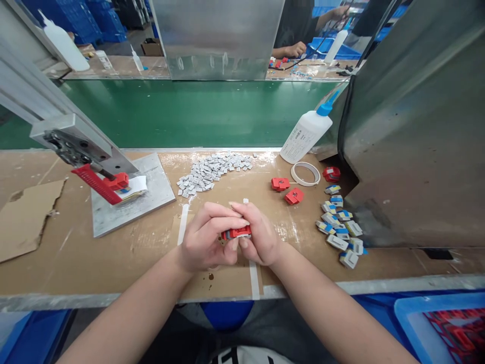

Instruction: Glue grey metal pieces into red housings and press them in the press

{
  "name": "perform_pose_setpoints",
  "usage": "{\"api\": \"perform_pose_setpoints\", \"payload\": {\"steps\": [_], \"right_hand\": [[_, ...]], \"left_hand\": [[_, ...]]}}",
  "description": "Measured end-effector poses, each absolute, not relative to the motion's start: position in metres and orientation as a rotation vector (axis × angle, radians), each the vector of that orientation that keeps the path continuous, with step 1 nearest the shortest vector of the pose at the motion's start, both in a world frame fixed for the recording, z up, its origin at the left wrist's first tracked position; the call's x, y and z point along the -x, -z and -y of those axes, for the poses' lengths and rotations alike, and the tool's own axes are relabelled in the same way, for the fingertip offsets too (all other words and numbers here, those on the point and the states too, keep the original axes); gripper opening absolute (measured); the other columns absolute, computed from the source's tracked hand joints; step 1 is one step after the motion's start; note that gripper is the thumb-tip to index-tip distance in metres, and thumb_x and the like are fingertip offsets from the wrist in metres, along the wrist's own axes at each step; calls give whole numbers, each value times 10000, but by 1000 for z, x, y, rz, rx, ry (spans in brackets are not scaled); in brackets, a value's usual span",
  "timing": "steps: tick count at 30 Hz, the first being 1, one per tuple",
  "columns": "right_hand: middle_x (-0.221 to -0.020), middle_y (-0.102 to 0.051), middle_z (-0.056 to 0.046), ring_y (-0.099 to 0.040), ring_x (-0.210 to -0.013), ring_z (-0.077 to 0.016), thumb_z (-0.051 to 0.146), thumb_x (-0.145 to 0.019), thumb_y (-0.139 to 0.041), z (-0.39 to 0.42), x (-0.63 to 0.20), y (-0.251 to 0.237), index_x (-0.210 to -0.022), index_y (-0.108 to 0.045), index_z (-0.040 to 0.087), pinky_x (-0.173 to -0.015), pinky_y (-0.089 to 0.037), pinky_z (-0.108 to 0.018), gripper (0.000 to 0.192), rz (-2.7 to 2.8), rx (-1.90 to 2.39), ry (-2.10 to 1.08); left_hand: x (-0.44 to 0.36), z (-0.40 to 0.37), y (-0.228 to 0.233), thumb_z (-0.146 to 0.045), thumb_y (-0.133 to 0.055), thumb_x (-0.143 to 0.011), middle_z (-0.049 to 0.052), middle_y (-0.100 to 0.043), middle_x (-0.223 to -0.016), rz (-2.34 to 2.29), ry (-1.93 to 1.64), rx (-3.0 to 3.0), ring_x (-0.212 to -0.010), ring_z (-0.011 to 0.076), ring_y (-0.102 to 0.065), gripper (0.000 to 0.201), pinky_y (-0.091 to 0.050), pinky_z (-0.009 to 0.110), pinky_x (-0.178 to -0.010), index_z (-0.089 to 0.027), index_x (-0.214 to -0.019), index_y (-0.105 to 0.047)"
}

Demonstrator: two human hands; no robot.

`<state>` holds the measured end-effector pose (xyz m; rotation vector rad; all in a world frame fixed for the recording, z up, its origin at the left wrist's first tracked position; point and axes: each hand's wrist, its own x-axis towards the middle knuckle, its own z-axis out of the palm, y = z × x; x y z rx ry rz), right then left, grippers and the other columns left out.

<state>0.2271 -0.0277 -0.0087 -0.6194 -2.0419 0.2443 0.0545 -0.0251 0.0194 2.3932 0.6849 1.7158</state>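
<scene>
My left hand [206, 240] and my right hand [257, 237] meet over the middle of the workbench, both gripping one small red and grey plastic part [237, 233] between the fingertips. Fingers hide most of the part. Behind the hands lies a heap of several small grey chips [212, 171]. Two loose red parts [287, 189] lie to the right, with a third red part [331, 174] farther right. A cluster of several blue, yellow and grey pieces [341, 227] sits at the right.
A red-handled press [99, 183] on a metal plate [151, 194] stands at left, beside torn cardboard [26, 217]. A white squeeze bottle [306, 134] and tape roll [305, 173] lie behind. A metal chute [417, 131] fills the right. Another person's hand [293, 49] works beyond the green belt [189, 111].
</scene>
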Motion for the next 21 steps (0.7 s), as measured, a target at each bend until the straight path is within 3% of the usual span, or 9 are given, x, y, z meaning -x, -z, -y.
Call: {"api": "perform_pose_setpoints", "payload": {"steps": [9,21], "right_hand": [[-1369,-610,-158,-642,-1053,-280,346,-1085,-351,24,-230,8,-1677,-210,248,-882,-604,-469,616,1993,665,-368],[-1262,-672,-164,-658,-988,-288,377,-1096,-357,24,-231,10,-1696,-124,191,-863,-592,-450,670,2063,616,-255]], "left_hand": [[-50,17,-21,-132,-613,-884,90,-722,-1112,-698,-1639,-2325,-993,205,-718,290,-636,356,-860,-207,-1158,-674],[-45,15,-18,-277,-710,-891,81,-736,-1069,-665,-1656,-2342,-902,190,-723,236,-630,327,-756,-220,-1119,-684]]}}
